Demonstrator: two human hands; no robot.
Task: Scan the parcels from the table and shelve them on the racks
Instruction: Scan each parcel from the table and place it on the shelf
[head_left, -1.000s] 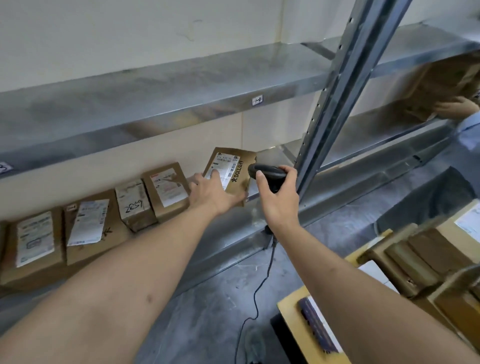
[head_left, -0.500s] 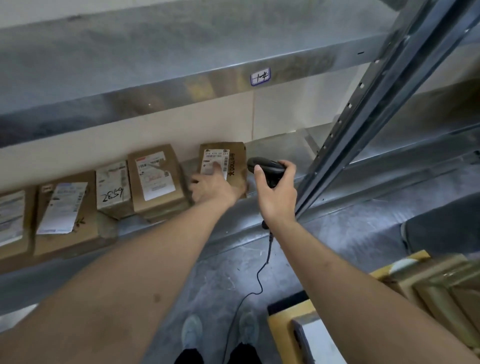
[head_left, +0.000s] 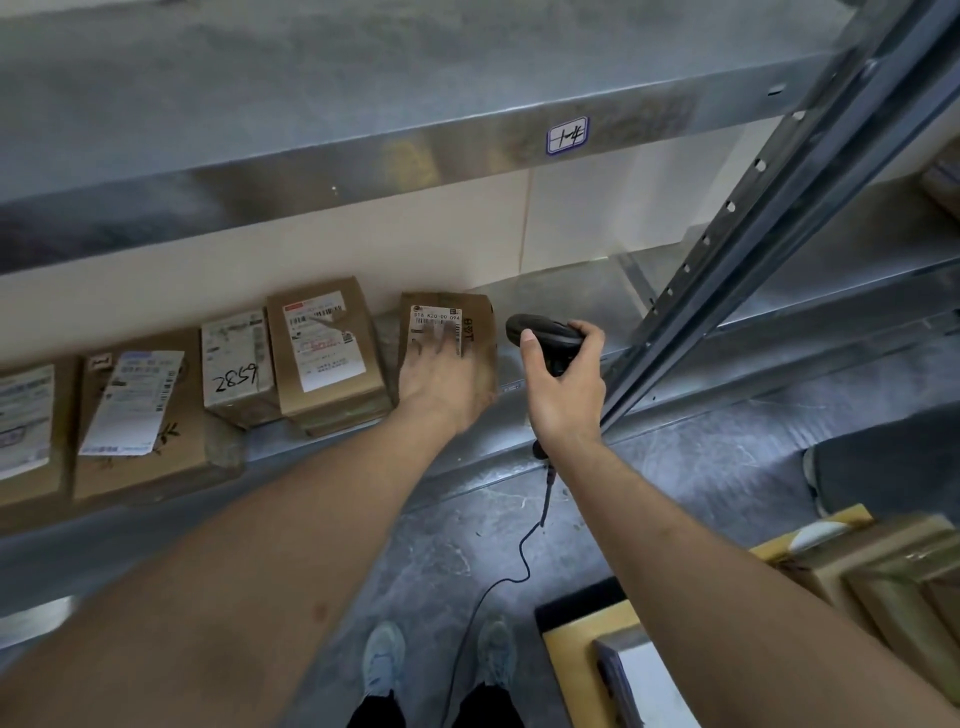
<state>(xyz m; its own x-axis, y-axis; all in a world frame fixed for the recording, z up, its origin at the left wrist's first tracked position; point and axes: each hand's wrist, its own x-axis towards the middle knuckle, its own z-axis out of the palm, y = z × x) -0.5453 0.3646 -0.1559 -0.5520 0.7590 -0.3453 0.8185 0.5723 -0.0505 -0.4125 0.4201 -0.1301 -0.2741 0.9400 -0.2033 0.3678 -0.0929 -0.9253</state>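
Observation:
A small brown parcel (head_left: 475, 319) with a white barcode label lies flat on the lower metal shelf (head_left: 571, 296), last on the right of a row of parcels. My left hand (head_left: 441, 376) rests on top of it with fingers spread flat, blurred by motion. My right hand (head_left: 563, 384) grips a black corded barcode scanner (head_left: 545, 335) just to the right of the parcel, its head level with the parcel's top edge. To the left lie a taller labelled box (head_left: 324, 348), a white box marked 2859 (head_left: 236, 364) and a flat carton (head_left: 137, 415).
An upper shelf edge carries a small handwritten tag (head_left: 567, 135). A slanted steel upright (head_left: 753, 223) stands right of my right hand. The scanner cord (head_left: 519, 561) hangs to the grey floor. More parcels (head_left: 883, 566) sit on a yellow table at the lower right.
The view has tilted downward. The parcel has gone from leaning against the wall to lying flat on the shelf under my left hand. My right hand has stayed beside it with the scanner.

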